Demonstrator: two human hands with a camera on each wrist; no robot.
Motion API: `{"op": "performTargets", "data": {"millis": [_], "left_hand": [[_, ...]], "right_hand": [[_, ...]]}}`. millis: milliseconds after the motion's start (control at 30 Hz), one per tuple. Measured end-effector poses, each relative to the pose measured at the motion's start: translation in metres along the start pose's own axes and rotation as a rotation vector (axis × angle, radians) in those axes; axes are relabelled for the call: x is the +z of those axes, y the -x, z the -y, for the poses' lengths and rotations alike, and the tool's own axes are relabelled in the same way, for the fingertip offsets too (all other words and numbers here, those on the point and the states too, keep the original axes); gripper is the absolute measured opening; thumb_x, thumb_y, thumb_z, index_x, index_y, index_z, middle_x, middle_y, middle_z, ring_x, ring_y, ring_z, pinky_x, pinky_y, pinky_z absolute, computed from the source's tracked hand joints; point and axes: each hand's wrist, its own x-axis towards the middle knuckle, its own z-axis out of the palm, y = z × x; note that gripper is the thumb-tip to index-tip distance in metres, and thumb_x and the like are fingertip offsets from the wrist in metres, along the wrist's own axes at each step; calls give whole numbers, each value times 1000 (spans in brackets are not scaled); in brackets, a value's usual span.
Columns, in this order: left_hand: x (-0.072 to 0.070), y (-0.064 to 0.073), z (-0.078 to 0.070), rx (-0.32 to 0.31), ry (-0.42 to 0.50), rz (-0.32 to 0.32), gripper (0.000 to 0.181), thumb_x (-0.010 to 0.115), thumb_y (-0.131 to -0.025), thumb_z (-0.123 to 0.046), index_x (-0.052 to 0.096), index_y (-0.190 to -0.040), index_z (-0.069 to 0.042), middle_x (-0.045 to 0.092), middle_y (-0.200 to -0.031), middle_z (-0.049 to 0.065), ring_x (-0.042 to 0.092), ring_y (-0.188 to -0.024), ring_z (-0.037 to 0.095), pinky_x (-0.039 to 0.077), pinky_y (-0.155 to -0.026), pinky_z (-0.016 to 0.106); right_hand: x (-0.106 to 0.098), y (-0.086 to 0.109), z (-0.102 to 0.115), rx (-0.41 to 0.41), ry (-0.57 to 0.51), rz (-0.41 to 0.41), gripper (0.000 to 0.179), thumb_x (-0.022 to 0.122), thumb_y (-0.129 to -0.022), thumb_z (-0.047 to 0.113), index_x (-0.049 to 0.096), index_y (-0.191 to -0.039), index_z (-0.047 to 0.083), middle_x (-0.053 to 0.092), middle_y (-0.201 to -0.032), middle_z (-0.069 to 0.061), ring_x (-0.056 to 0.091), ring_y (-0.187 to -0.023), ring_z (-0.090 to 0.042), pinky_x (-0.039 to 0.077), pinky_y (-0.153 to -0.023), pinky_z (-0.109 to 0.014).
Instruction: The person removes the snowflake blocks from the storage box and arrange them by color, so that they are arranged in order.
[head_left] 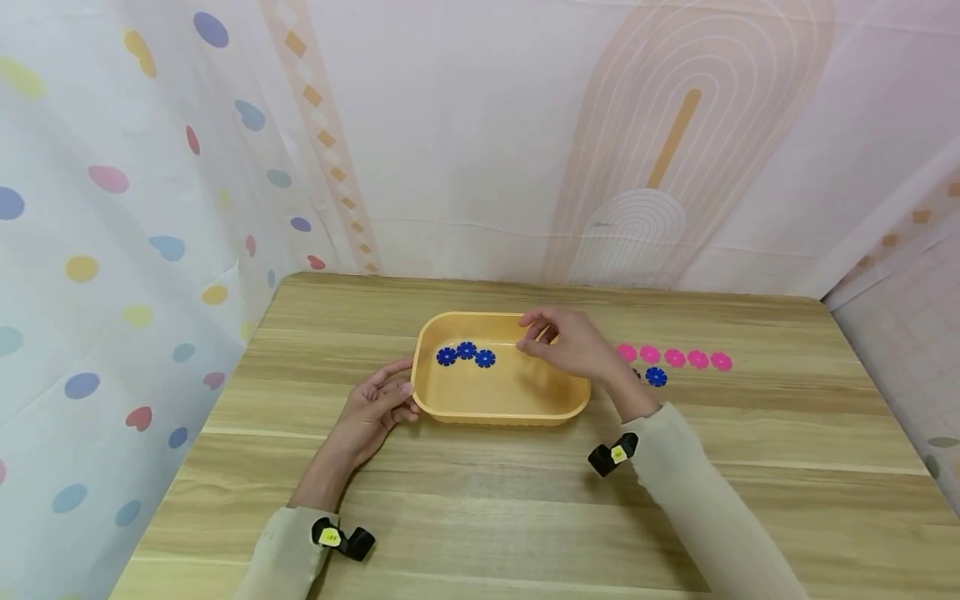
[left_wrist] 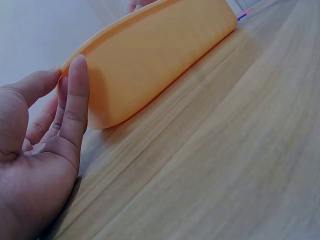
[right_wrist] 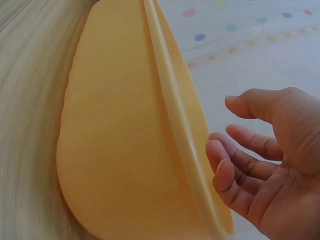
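Note:
A yellow plastic basin [head_left: 498, 415] sits on the table, with three blue notched flower-shaped discs [head_left: 467, 350] in its left part. My left hand [head_left: 375, 412] holds the basin's left end, the thumb at the rim and the other fingers against the outer wall [left_wrist: 135, 70]. Over the basin's right half hovers my right hand [head_left: 566, 342], its fingers loosely bent. The right wrist view shows this hand [right_wrist: 270, 165] above the rim [right_wrist: 175, 115], with a gap between thumb and fingers and nothing held there.
Right of the basin lies a row of several pink flower-shaped discs [head_left: 675, 357] on the wooden table [head_left: 480, 500]. Just in front of that row are blue discs [head_left: 656, 377], one partly hidden by the right wrist. Patterned cloth [head_left: 465, 167] hangs behind the table.

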Motion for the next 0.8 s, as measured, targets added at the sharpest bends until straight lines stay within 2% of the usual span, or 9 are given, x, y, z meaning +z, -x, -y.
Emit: {"op": "performTargets", "data": {"millis": [367, 533, 667, 800], "left_hand": [[1, 1, 1, 6, 6, 13, 57, 59, -104, -8, 32, -153, 4, 70, -100, 2, 70, -79, 10, 65, -72, 20], [1, 0, 1, 11, 7, 16, 57, 58, -104, -7, 32, -154, 4, 70, -100, 2, 71, -79, 10, 65, -72, 20], [1, 0, 1, 13, 8, 17, 58, 59, -104, -7, 31, -154, 5, 70, -100, 3, 70, -79, 10, 65, -71, 20], [2, 0, 1, 9, 6, 14, 58, 59, -104, -7, 31, -154, 4, 70, -100, 3, 70, -79, 10, 65, -71, 20]], "right_hand": [[23, -19, 3, 46, -14, 83, 41, 74, -95, 27, 65, -127, 4, 69, -109, -7, 64, -92, -22, 57, -80, -29], [32, -24, 3, 61, -9, 106, 42, 74, -94, 29, 65, -128, 6, 68, -115, -7, 64, -97, -21, 57, -86, -31], [39, -29, 1, 40, -12, 133, 44, 74, -93, 27, 65, -130, 6, 69, -119, -9, 66, -103, -22, 59, -94, -35], [47, -33, -2, 50, 11, 161, 47, 76, -92, 26, 63, -133, 7, 70, -120, -10, 66, -107, -22, 58, -97, -35]]}}
